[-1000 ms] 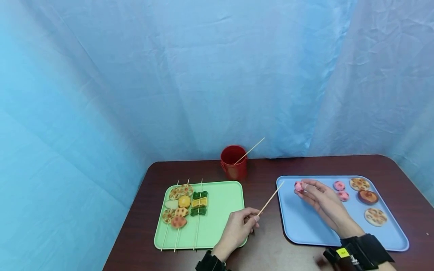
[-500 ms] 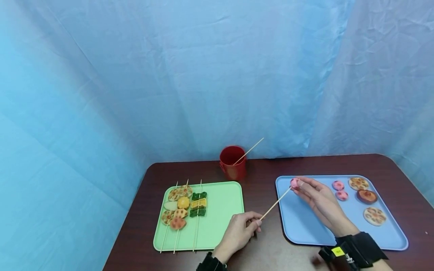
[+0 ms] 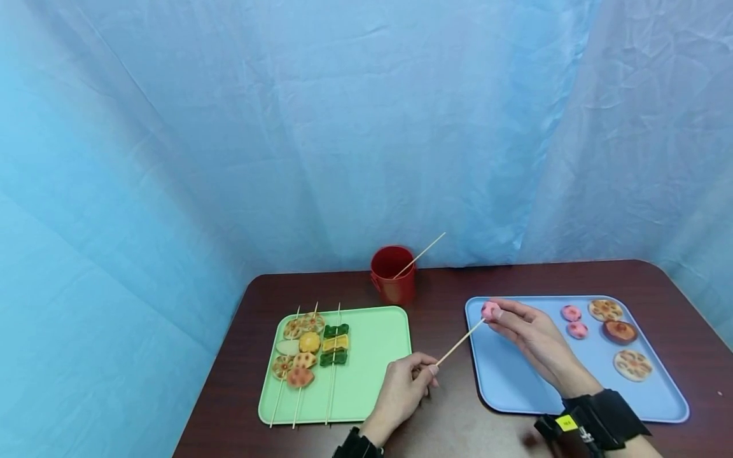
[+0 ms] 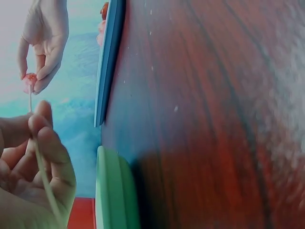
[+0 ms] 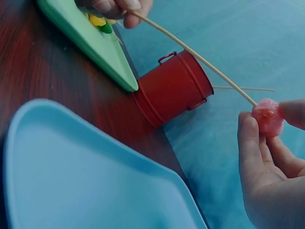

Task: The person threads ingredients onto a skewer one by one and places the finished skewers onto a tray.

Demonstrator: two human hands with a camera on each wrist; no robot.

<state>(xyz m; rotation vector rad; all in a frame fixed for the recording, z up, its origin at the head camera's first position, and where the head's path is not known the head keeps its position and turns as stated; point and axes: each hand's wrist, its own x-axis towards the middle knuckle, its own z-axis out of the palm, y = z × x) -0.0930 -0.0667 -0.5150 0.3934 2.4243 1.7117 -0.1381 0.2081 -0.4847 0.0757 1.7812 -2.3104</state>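
Observation:
My left hand [image 3: 401,389] pinches a thin wooden skewer [image 3: 460,342] between thumb and fingers, its far end slanting up to the right. A small pink, roundish food piece [image 3: 489,310] is held in the fingertips of my right hand [image 3: 535,343], above the left part of the blue tray [image 3: 515,388]. In the right wrist view, the skewer's tip meets the side of the pink piece [image 5: 268,119]; how deep it goes in cannot be seen. Two more pink pieces [image 3: 577,329] lie on the tray beyond my right hand.
Lotus-root-like slices [image 3: 632,366] and a brown round piece [image 3: 620,332] lie at the blue tray's right. On the left, a green tray [image 3: 378,356] bears 3 loaded skewers [image 3: 335,343]. Behind stands a red bucket [image 3: 395,286] with one skewer [image 3: 426,252] leaning in it.
My right hand has moved slightly left with the pink piece. The skewer's tip, apart from it a second ago, now meets it. In the last half second both hands have shifted a little left.

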